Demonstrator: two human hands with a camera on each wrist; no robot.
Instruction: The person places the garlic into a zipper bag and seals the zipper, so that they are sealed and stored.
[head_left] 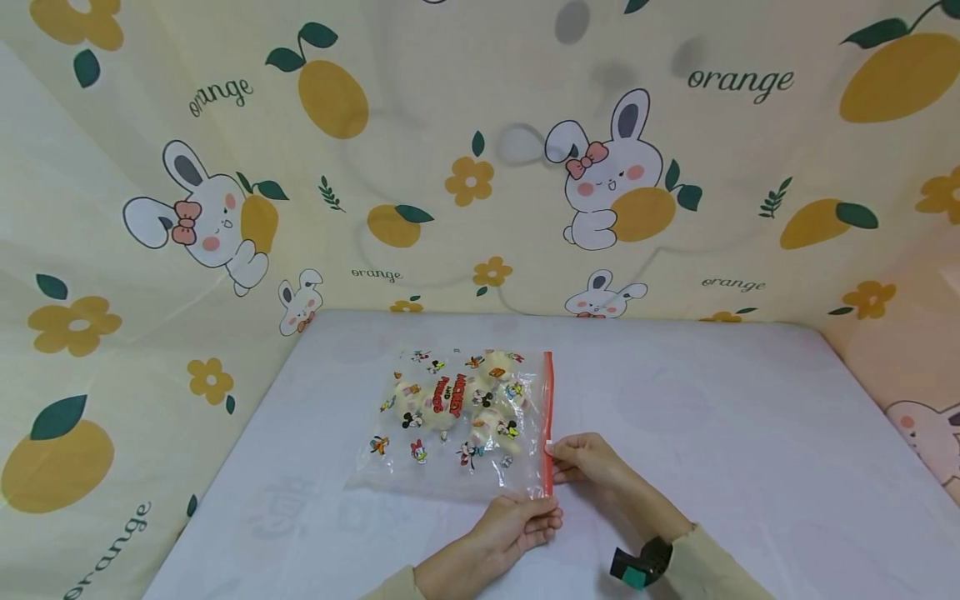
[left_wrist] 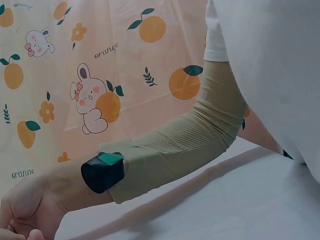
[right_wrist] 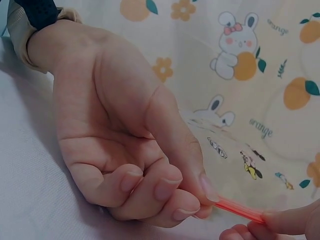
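A clear zip bag (head_left: 442,454) printed with cartoon figures lies on the table, its red zip edge (head_left: 548,392) toward the right. Several pale lumps (head_left: 491,425) show through the plastic. My left hand (head_left: 510,533) pinches the near end of the red edge between thumb and fingers. Slightly farther along that edge, my right hand (head_left: 592,458) pinches the strip near a small white piece. In the right wrist view, the right hand (right_wrist: 120,135) and left hand (right_wrist: 290,220) hold the red strip close together. The left wrist view shows the right hand (left_wrist: 37,205) but not the bag.
A white cloth covers the table (head_left: 712,433). Behind it hangs a curtain (head_left: 420,167) printed with rabbits and oranges. A black device with a green patch (head_left: 641,563) is strapped to the right wrist.
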